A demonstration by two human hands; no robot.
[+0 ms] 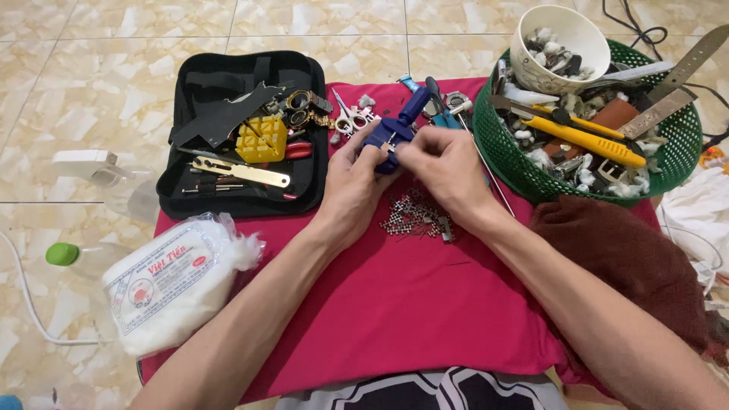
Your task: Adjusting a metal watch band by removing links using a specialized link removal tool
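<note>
**On the red cloth: a blue tool held in two hands**

At the middle of the red cloth [402,304], a small blue tool [389,137] is held between both hands. The left hand [355,178] is curled around its near side, so that the lower body of the tool is hidden. The right hand [444,167] is pinched narrowly at the tool's front; what is gripped between finger and thumb is too small to be made out. Just below the hands a heap of small metal links [414,216] is seen, its single pieces hard to tell apart.

At the left edge of the cloth a soft white cotton pack [171,285] in clear wrap is laid, with a rectangular white label edged in blue and printed in red. Behind it an open black case [235,129] is spread, a yellow block [262,139] among its tools. To the right a green basket [493,144] is crowded with tools, straps and a white cup [558,30]; much of its content is overlapped. A brown cloth [630,258] partly covers the basket's near rim. A green-capped bottle [64,254] lies on the floor, its clear body barely discernible.
</note>
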